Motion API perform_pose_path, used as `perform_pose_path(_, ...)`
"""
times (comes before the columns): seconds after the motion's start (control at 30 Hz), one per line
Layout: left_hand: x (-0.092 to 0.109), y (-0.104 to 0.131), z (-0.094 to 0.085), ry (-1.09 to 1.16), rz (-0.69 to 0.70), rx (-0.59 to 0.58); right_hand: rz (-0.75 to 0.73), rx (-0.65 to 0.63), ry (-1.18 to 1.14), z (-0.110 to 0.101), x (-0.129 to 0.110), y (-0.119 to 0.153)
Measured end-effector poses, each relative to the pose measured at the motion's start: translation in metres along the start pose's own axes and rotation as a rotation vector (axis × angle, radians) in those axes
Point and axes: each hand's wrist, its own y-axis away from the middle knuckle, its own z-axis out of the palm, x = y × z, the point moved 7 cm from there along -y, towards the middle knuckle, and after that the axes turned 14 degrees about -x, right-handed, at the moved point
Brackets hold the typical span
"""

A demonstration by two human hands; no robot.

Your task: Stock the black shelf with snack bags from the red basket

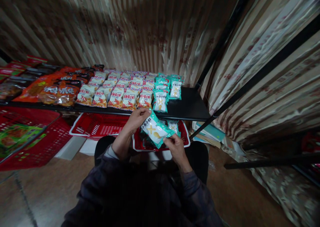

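Between my two hands is a teal and white snack bag (154, 129), tilted, above a red basket (185, 137) with a white rim. My left hand (136, 121) pinches the bag's upper left end. The lower right corner is gripped by the fingers of my right hand (176, 147). More teal bags (173, 126) lie in the basket, partly covered by the held one. Just beyond, on a black shelf (191, 103), stand matching teal bags (160, 100) in short rows at the right end of the stock.
Left of the teal bags, the shelf carries rows of white and red snack bags (116, 97) and orange packs (61, 91). Red baskets (100, 122) sit below. A black metal post (225, 36) rises at the right, before striped curtains (140, 26). Boxes (208, 131) lie on the floor.
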Motion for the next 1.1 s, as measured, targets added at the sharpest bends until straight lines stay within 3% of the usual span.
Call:
perform_pose_path(0.17, -0.008, -0.001, -0.002, 0.233, -0.049, 0.113, -0.023, 0.051, -0.062, -0.007, -0.003, -0.003)
perform_pose_path(0.4, -0.002, -0.005, 0.003, 0.28, -0.017, 0.09, -0.063, 0.249, -0.021, -0.024, -0.013, -0.008)
perform_pose_path(0.67, -0.003, -0.006, 0.004, 0.375, 0.062, 0.137, -0.091, 0.285, 0.153, -0.029, -0.029, -0.006)
perform_pose_path(0.87, -0.006, 0.0, 0.002, 0.391, 0.16, 0.192, 0.002, 0.29, 0.036, -0.025, -0.02, 0.004)
perform_pose_path(0.97, -0.006, 0.005, 0.002, 0.4, 0.176, 0.189, -0.076, 0.271, 0.028, -0.022, -0.031, 0.007)
perform_pose_path(1.1, -0.003, 0.014, -0.002, 0.38, 0.195, 0.228, -0.322, 0.287, 0.285, -0.019, -0.063, 0.018)
